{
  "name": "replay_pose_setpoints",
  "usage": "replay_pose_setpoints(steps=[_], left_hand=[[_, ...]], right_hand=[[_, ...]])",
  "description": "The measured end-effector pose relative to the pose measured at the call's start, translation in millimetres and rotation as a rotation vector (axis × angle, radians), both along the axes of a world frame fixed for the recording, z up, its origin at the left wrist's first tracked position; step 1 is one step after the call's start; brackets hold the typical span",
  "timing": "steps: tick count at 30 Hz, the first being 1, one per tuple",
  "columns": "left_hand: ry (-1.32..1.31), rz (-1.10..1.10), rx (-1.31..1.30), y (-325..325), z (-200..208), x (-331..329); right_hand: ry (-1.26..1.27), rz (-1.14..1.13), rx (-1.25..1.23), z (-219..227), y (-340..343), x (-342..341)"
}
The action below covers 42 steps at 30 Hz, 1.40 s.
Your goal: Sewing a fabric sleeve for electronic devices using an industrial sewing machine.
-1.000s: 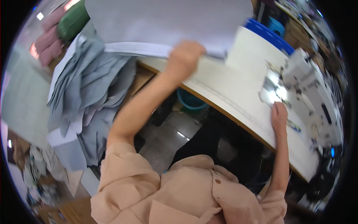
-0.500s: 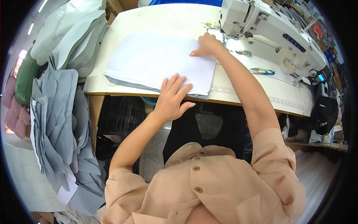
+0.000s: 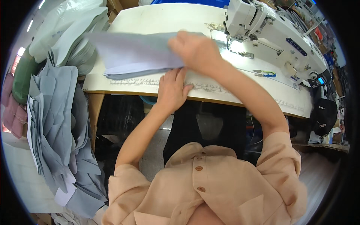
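White table [image 3: 150, 18] across the upper middle, with a ruler [image 3: 210, 88] along its near edge. White sewing machine [image 3: 270, 37] on its right side, brightly lit at the needle. Long heap of grey cloth pieces [image 3: 56, 112] left of the table, draped in loose layers. Whitish plastic bag [image 3: 56, 26] beyond the heap, pale pieces [image 3: 77, 41] fanned against it; cannot tell how many inside. Stack of pale cloth [image 3: 131, 62] on the table, left of the machine, top sheet blurred and raised, grey showing. Black bag [image 3: 324, 116] at the far right, contents hidden. Blue tray [image 3: 210, 3] at the table's far edge, cut off, contents out of sight. Blue tub [image 3: 148, 100] below the near edge, mostly covered, contents hidden too. Right hand [image 3: 198, 52] over the stack's right end, blurred, fingers curled narrow; cannot tell whether gripping the cloth. Left hand [image 3: 173, 90] flat on the table, fingertips touching the stack's near edge, fingers straight, thumb spread wide. Green-and-blue snips [image 3: 265, 73] lying near the machine.
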<state>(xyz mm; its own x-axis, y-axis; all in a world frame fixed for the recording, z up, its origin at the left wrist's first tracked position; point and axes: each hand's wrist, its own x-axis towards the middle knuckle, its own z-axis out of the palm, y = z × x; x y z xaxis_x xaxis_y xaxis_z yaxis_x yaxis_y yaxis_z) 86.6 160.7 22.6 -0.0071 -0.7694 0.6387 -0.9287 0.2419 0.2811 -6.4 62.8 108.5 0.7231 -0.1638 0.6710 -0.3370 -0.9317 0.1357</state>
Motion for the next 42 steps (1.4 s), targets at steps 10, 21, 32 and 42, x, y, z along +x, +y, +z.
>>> replay_pose_setpoints(steps=[10,21,32,42], left_hand=[[0.185,-0.792,0.436,82,86,-16],[-0.306,0.122,0.642,-130,33,47],[0.068,-0.284,0.251,-70,84,54],[0.175,-0.399,0.203,-42,155,64]], right_hand=[[0.174,0.206,0.102,-90,56,-63],[0.227,0.153,0.047,-96,82,-69],[-0.002,0.14,0.898,-49,-57,-111],[-0.052,0.342,1.406,-45,-18,-81]])
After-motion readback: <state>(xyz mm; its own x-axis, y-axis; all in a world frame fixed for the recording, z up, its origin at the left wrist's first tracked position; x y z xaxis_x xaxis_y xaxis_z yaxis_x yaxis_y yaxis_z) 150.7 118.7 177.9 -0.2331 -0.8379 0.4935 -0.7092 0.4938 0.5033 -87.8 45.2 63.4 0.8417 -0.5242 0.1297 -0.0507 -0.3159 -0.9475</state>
